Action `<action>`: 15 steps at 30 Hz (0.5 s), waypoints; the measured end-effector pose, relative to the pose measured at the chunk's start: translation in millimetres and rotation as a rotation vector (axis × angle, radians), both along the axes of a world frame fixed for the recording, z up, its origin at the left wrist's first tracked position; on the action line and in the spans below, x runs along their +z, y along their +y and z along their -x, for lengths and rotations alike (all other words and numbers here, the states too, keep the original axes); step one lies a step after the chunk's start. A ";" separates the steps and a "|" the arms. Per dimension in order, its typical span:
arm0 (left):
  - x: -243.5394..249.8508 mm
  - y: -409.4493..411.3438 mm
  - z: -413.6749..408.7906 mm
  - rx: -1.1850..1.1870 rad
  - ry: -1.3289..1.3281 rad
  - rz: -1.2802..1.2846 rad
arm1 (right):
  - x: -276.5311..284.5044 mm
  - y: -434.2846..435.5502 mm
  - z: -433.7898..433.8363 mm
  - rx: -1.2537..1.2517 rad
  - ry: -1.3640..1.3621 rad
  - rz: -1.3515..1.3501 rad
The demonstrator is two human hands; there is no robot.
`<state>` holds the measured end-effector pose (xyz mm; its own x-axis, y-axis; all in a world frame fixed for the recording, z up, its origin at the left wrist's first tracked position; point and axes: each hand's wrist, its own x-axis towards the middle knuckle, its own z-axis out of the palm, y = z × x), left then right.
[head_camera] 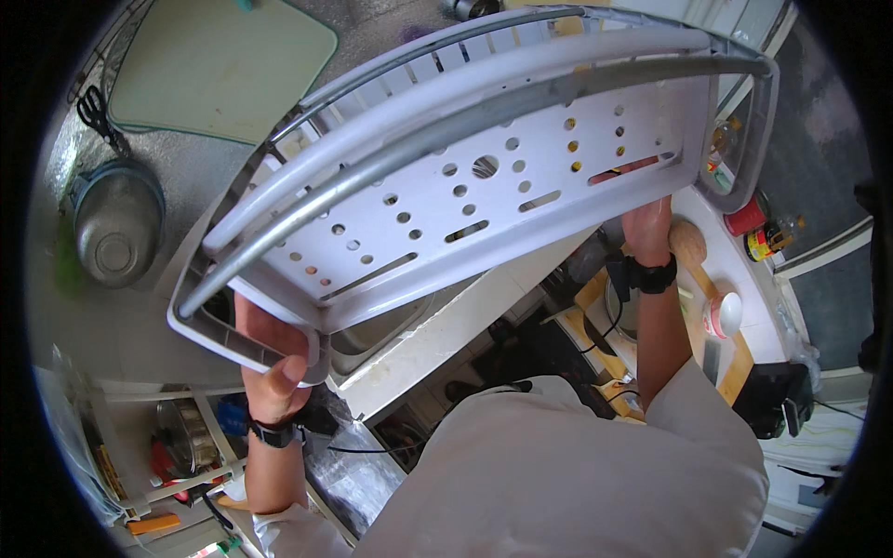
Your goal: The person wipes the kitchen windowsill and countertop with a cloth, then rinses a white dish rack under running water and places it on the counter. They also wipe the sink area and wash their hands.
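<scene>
A white plastic shelf rack with round drain holes and slots spans the view, raised above a steel sink. Two grey metal rails run along it. My left hand grips its lower left corner, with the thumb on the outer side. Under the right part of the rack is my right hand; its fingers show through a slot and are otherwise hidden behind the plastic. The rack hangs tilted, its right end higher in the view than its left.
At upper left lie a pale green cutting board, black-handled scissors and a metal bowl. To the right, a counter bears bottles, a white-and-red cup and a wooden board. Shelves with pans stand at lower left.
</scene>
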<state>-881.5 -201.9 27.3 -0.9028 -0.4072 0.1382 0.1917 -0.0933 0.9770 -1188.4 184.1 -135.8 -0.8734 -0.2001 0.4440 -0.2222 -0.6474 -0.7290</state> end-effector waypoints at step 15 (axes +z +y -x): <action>-37.4 35.0 115.4 -0.122 -0.136 -0.258 | 14.7 22.0 73.9 -0.153 0.023 -0.296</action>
